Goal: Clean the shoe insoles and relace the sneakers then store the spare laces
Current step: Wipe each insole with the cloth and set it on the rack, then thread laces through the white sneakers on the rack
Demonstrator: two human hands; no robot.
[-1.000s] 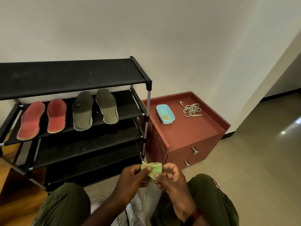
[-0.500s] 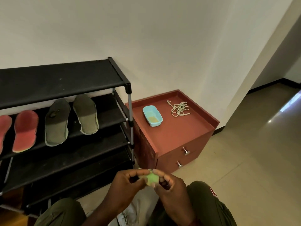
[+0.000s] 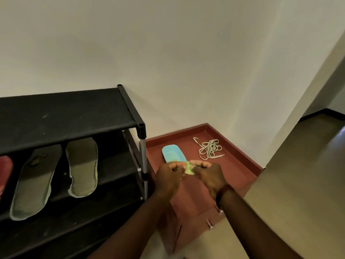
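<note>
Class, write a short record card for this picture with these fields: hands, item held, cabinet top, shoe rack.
hands: left hand and right hand close together, raised over the red cabinet
item held: small green cloth, pinched by both hands
cabinet top: blue tub and a loose tangle of laces, lying apart from each other
shoe rack: black rack; grey-green insoles side by side on the second shelf; red insole at the picture's left edge

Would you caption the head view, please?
Left hand and right hand pinch a green cloth near the blue tray on the red cabinet.
</note>
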